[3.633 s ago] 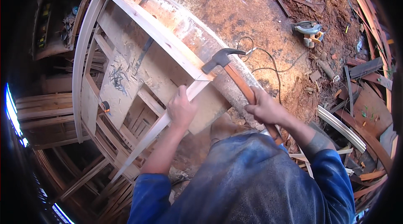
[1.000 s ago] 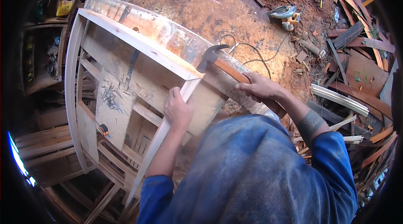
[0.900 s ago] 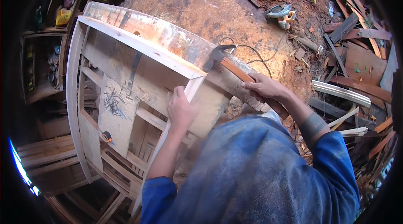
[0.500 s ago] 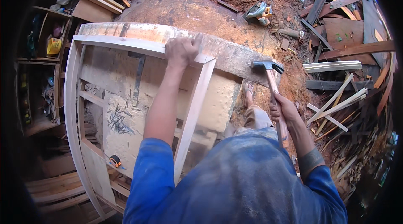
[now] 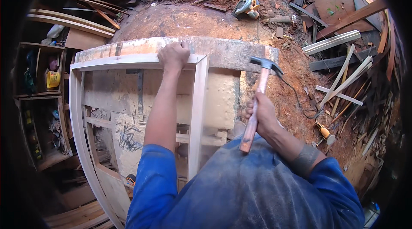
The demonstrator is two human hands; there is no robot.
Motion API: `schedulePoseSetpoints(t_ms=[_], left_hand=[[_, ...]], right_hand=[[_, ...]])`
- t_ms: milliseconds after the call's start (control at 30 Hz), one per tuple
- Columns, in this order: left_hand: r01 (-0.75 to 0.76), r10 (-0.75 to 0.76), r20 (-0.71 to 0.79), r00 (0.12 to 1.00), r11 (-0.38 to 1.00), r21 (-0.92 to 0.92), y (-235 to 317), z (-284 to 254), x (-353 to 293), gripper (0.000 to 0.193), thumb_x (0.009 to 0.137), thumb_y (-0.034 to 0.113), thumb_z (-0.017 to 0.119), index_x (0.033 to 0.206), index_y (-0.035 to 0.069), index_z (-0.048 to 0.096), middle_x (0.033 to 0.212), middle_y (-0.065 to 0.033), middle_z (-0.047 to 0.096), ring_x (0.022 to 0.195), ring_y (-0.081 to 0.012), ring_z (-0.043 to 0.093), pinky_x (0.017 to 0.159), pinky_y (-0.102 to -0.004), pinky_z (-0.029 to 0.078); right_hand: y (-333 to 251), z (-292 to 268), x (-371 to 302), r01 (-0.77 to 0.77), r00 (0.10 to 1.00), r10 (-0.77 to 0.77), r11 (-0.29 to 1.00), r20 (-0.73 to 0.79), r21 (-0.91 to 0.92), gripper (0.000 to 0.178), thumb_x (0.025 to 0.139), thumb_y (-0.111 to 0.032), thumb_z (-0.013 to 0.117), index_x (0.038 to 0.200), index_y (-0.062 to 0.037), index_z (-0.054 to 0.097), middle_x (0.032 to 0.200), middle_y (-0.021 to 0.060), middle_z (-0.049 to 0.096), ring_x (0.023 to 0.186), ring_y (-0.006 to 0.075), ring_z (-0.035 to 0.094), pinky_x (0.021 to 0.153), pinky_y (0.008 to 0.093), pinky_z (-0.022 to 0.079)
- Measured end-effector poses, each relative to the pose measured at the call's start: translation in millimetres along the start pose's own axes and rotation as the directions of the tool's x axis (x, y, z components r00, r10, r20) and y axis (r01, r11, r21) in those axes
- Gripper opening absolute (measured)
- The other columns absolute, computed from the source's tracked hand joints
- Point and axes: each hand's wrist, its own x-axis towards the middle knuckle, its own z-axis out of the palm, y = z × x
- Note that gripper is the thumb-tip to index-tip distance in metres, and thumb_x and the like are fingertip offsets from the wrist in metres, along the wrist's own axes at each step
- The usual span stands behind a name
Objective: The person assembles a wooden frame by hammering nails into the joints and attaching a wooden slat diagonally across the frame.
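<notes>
The person's hands are apart, each closed on something of its own; the left hand (image 5: 174,55) is clamped over the far rail of a pale wooden frame (image 5: 198,109), just left of its far right corner joint, its fingertips hidden; the right hand (image 5: 262,115) is wrapped round the wooden handle of a claw hammer (image 5: 262,84), whose dark head shows near the far right corner of the workbench (image 5: 234,53), claw turned to the right; the frame lies on the bench, its far rail alongside the bench's weathered far edge; loose nails (image 5: 128,138) are heaped on a board toward the bench's left side, with a tape measure (image 5: 131,179) nearer, partly behind the left sleeve (image 5: 155,171); beyond the far edge, a circular saw (image 5: 246,6) sits on the ground.
</notes>
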Motion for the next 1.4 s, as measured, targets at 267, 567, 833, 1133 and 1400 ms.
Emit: schedulePoseSetpoints(t_ms=[267, 567, 833, 1133, 1400], left_hand=[[-0.051, 0.052, -0.056, 0.997, 0.999, 0.017, -1, 7, 10, 0.053, 0.095, 0.046, 0.044, 0.096, 0.007, 0.079, 0.097, -0.0259, 0.073, 0.098, -0.0437, 0.069, 0.092, -0.0520, 0.052], [0.030, -0.031, -0.171, 0.985, 1.000, -0.009, -4, 15, 6, 0.045, 0.097, 0.037, 0.048, 0.091, 0.006, 0.079, 0.086, -0.0253, 0.072, 0.089, -0.0440, 0.070, 0.089, -0.0487, 0.052], [-0.106, 0.004, -0.549, 0.836, 0.982, -0.155, -5, 22, 8, 0.043, 0.103, 0.034, 0.047, 0.141, 0.016, 0.052, 0.145, -0.0110, 0.040, 0.143, -0.0307, 0.032, 0.118, -0.0616, 0.013], [0.288, -0.337, -0.476, 0.812, 0.942, -0.175, 3, 26, 2, 0.066, 0.097, 0.028, 0.056, 0.155, 0.010, 0.029, 0.158, -0.0225, 0.024, 0.149, -0.0419, 0.019, 0.119, -0.0581, 0.018], [0.311, -0.809, -0.275, 0.520, 0.479, -0.821, -36, 50, -22, 0.087, 0.086, 0.015, 0.072, 0.154, -0.006, 0.023, 0.145, -0.0232, 0.048, 0.132, -0.0319, 0.050, 0.113, -0.0378, 0.037]], right_hand=[[46, 36, 32, -0.197, 0.958, 0.213, 0.975, 0.193, -0.103, 0.029, 0.106, -0.037, 0.051, 0.094, -0.0109, 0.044, 0.069, 0.0003, 0.047, 0.054, 0.0120, 0.046, 0.049, 0.0296, 0.045], [-194, -72, 74, 0.310, 0.937, -0.330, 0.936, -0.112, -0.167, 0.024, 0.100, -0.023, 0.065, 0.093, -0.0096, 0.046, 0.066, -0.0063, 0.046, 0.049, 0.0020, 0.044, 0.042, 0.0190, 0.043], [-253, 18, 166, 0.486, 0.873, -0.399, 0.764, 0.281, -0.424, 0.019, 0.094, -0.014, 0.067, 0.093, -0.0088, 0.049, 0.066, -0.0047, 0.049, 0.050, 0.0054, 0.049, 0.045, 0.0209, 0.045], [-252, 53, 227, 0.432, 0.577, 0.634, 0.297, 0.514, -0.852, 0.017, 0.084, -0.005, 0.065, 0.095, -0.0032, 0.052, 0.064, 0.0009, 0.053, 0.046, 0.0100, 0.051, 0.042, 0.0278, 0.044], [-425, -78, 275, 0.090, 0.834, 0.502, 0.283, 0.228, -0.955, 0.020, 0.085, -0.003, 0.064, 0.100, -0.0038, 0.051, 0.064, 0.0012, 0.052, 0.045, 0.0129, 0.050, 0.041, 0.0292, 0.040]])
